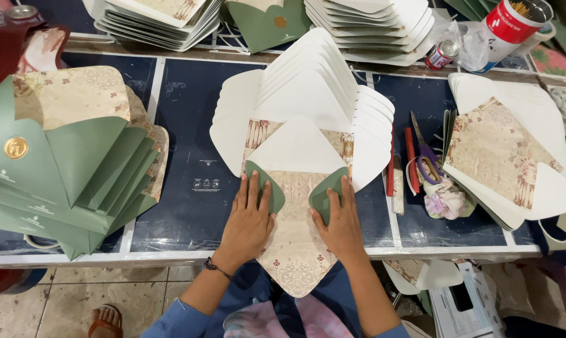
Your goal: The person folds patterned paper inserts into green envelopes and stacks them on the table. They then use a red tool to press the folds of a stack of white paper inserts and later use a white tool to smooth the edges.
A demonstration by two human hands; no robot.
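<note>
- A dark blue worktop (189, 156) with pale seams runs across the view, above a tiled floor; stacks of paper goods crowd its far edge.
- At the near edge lies an unfolded envelope (295, 206), white inside with a floral patterned lining, topmost of a fanned pile of white envelope blanks (308, 81).
- Its long axis runs away from the person: the top flap points toward the far stacks, and the patterned bottom flap hangs past the worktop's near edge toward the lap.
- The left hand (248, 219) lies flat, fingers spread, pressing the green left side flap (267, 184) inward.
- The right hand (342, 222) does the same on the green right side flap (323, 194). Neither hand grips anything; both press with open palms.
- The two flaps sit apart, a strip of lining showing between them. Both hands are equally near.
- Left of the hands is bare worktop, then a fan of finished green envelopes (64, 181).
- To the right, close by, lie purple-handled scissors (424, 153), a red pen (412, 159) and a second pile of lined blanks (508, 163), so that side is tighter.
</note>
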